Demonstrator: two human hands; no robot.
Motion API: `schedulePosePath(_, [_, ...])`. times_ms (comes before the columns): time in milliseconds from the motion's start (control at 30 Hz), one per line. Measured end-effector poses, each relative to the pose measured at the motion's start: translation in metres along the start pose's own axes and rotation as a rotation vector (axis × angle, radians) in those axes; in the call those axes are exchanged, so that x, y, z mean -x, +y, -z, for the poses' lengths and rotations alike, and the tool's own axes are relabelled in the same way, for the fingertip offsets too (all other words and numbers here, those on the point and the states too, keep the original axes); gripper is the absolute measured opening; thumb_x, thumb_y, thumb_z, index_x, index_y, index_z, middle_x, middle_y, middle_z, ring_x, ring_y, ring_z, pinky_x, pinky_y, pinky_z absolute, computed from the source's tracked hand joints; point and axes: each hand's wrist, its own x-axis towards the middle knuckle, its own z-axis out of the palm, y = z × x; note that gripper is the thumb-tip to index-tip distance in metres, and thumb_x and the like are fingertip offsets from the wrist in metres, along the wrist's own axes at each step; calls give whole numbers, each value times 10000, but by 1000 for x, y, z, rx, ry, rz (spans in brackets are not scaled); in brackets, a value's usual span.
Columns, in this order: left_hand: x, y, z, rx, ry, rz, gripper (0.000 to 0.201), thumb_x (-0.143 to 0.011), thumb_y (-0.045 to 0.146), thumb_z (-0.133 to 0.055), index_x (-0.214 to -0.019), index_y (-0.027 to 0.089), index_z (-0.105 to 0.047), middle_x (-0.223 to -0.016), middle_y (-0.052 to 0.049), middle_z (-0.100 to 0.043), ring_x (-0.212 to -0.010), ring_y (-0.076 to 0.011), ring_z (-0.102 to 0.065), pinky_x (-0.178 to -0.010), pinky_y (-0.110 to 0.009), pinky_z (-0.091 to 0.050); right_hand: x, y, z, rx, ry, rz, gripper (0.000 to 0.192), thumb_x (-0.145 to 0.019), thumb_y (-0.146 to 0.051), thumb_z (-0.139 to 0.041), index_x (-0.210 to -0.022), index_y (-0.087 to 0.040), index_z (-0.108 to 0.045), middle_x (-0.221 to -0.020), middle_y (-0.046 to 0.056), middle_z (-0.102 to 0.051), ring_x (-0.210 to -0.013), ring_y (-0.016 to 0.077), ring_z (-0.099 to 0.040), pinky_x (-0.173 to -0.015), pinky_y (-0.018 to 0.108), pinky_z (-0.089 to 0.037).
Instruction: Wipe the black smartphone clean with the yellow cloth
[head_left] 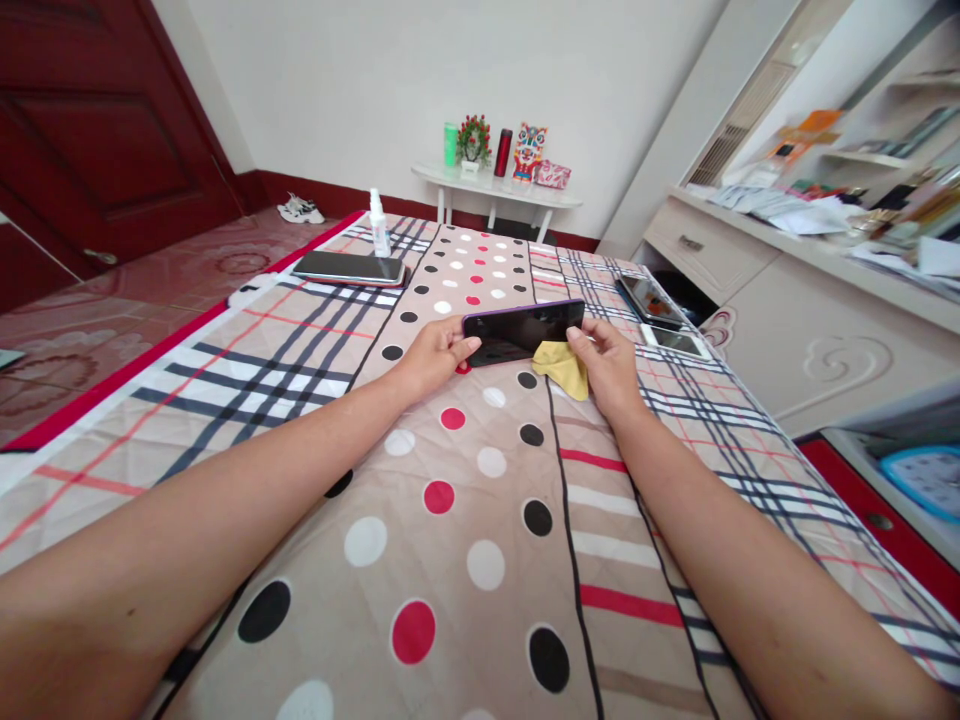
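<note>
Hands meet at the middle of a bed (480,560) covered with a quilt of dots, stripes and plaid. Seen from the head camera, the left hand (435,355) has its grip clamped on the left end of a dark phone (523,330) with a purple edge, thumb on top and fingers beneath. The right hand (609,365) closes on the phone's right end — thumb against its edge — and also pins a yellow cloth (564,368) that hangs from under the phone and touches the quilt. The phone is held lengthwise, screen tilted toward the camera, just above the bed.

Far left on the bed lies another dark phone (349,268), with a small spray bottle (379,225) standing just behind it. Far right, near the bed's edge, lie two more phones (649,298) — a dark one and a paler one beside it. Beyond the bed a white side table (495,187) against the wall carries a potted plant, a red flask and a few small things. A cluttered desk (795,250) runs along the right.
</note>
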Motion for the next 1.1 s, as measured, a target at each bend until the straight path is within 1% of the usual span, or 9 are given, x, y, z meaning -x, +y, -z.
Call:
schedulePosePath(133, [1,1,0,35,-10,-7,377,-777,424,-761,-944,114,-625,-684,7,-559,-546,-68,-471,-535,-161,-403,0,2,1,30,-38,6,695,-647,-746,-797,-858,-106,-628,-765,34,-585,-664,71,-502,-579,188,-394])
schedulePosePath(200, [3,3,0,57,-14,-8,451,-762,493,-783,-949,119,-616,-692,9,-562,-549,-63,-467,-537,-157,-395,1,4,1,24,-73,-6,691,-667,-754,-784,-834,-105,-617,-737,35,-567,-645,71,-481,-558,191,-377])
schedulePosePath(367, [4,4,-1,95,-48,-1,592,-715,638,-823,-899,128,-585,-678,8,-558,-558,-73,-495,-552,-169,-409,4,10,-1,-86,-108,-44,635,-726,-707,-780,-942,-127,-641,-866,51,-648,-735,109,-583,-640,219,-493])
schedulePosePath(500, [4,3,-2,117,-90,-7,630,-690,679,-846,-872,141,-574,-691,6,-566,-568,-76,-499,-556,-177,-407,6,8,-5,-244,-96,-107,633,-690,-633,-844,-1051,-147,-659,-998,57,-690,-829,147,-653,-735,273,-576])
schedulePosePath(567, [5,2,-2,129,-113,-5,625,-695,678,-847,-855,144,-564,-687,5,-564,-571,-79,-499,-557,-182,-405,8,2,-8,-332,-88,-153,652,-633,-599,-887,-1046,-147,-664,-1039,58,-697,-865,159,-671,-787,299,-603])
schedulePosePath(700, [6,3,-3,149,-168,9,595,-711,645,-853,-872,142,-580,-691,-3,-568,-582,-84,-487,-557,-189,-396,12,-17,-13,-479,-43,-263,677,-510,-549,-947,-977,-145,-669,-1021,47,-707,-873,156,-679,-837,307,-621])
schedulePosePath(867, [6,4,-4,172,-194,20,579,-717,630,-853,-883,138,-597,-689,-2,-557,-583,-76,-455,-543,-187,-367,14,-27,-12,-568,-97,-434,752,-435,-597,-956,-970,-145,-682,-1019,68,-709,-905,220,-689,-842,389,-623])
schedulePosePath(967, [5,3,-5,175,-185,30,584,-712,631,-853,-891,134,-603,-686,1,-555,-575,-70,-443,-538,-183,-355,14,-22,-11,-518,-44,-411,754,-429,-599,-958,-968,-146,-688,-1016,57,-709,-878,193,-677,-815,334,-608])
schedulePosePath(1100, [5,3,-5,170,-166,46,593,-691,634,-862,-894,129,-626,-685,0,-568,-569,-67,-441,-538,-183,-348,12,-8,-7,-342,-48,-259,644,-573,-597,-910,-969,-137,-695,-1024,57,-707,-858,151,-652,-818,275,-572])
